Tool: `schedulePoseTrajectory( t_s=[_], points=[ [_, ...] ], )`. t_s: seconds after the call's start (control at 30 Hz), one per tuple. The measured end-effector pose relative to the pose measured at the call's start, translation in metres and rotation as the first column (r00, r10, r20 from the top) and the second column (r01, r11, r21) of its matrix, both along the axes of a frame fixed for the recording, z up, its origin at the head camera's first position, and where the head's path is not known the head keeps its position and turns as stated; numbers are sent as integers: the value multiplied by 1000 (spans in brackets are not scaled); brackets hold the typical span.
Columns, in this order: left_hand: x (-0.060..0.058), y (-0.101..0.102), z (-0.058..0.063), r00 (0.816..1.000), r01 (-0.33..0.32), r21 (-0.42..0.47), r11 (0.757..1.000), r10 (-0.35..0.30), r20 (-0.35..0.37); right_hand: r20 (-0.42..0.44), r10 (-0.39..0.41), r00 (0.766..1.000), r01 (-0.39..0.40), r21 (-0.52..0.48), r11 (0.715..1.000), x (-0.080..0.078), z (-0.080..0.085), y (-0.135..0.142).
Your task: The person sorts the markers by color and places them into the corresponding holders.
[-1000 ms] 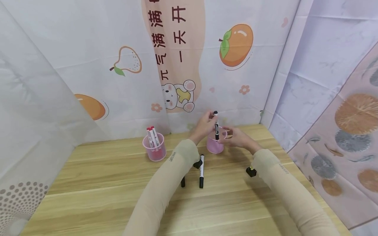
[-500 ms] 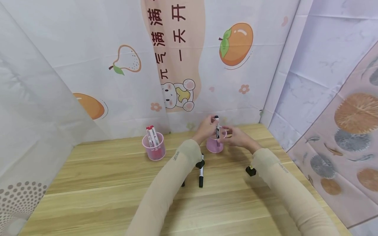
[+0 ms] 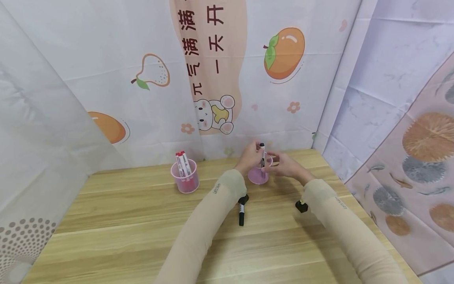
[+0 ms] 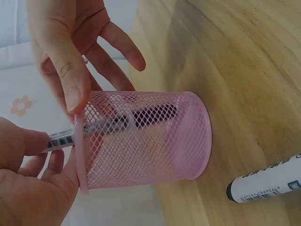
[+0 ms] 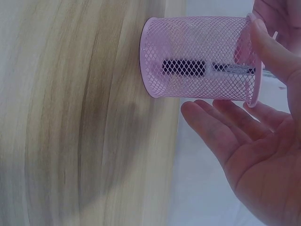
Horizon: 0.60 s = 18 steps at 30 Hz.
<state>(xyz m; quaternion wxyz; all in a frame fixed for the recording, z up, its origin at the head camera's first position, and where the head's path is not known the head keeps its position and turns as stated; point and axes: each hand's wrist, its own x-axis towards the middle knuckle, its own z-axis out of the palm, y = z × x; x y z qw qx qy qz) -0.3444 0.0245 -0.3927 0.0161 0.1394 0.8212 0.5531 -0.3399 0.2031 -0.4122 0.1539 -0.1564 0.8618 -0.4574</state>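
Observation:
A pink mesh pen holder (image 3: 258, 177) stands upright near the back of the table. My left hand (image 3: 250, 158) pinches a white marker with black ends (image 3: 263, 152) above its rim. Through the mesh in the left wrist view, the marker's black lower end (image 4: 155, 114) shows inside the holder, apart from its base. At the other side, my right hand (image 3: 285, 165) holds the holder near the rim (image 5: 256, 84), thumb on the rim and fingers along the wall. Another black-and-white marker (image 3: 241, 218) lies on the table, partly hidden by the left wrist's camera.
A second pink mesh pen holder (image 3: 187, 185) with several red-capped markers (image 3: 183, 163) stands to the left. The wooden table (image 3: 134, 221) meets a printed cloth backdrop (image 3: 156, 118) behind both holders. A patterned cloth (image 3: 400, 185) hangs along the right side.
My left hand has moved down and slightly right, lowering the marker into the pen holder. The left sleeve now covers a second marker seen on the table earlier. My right hand stays put.

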Motion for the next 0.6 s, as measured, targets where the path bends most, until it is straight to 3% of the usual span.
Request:
schedulePoseTrajectory(
  t_s=[0.23, 0.6],
  points=[
    [0, 3, 1, 998, -47, -165, 985, 41, -38, -6, -2, 1000, 2, -12, 1000, 3, 2, 1],
    [-1, 10, 0, 996, -86, -234, 968, 78, -44, -5, 1, 1000, -1, -13, 1000, 4, 2, 1]
  ],
)
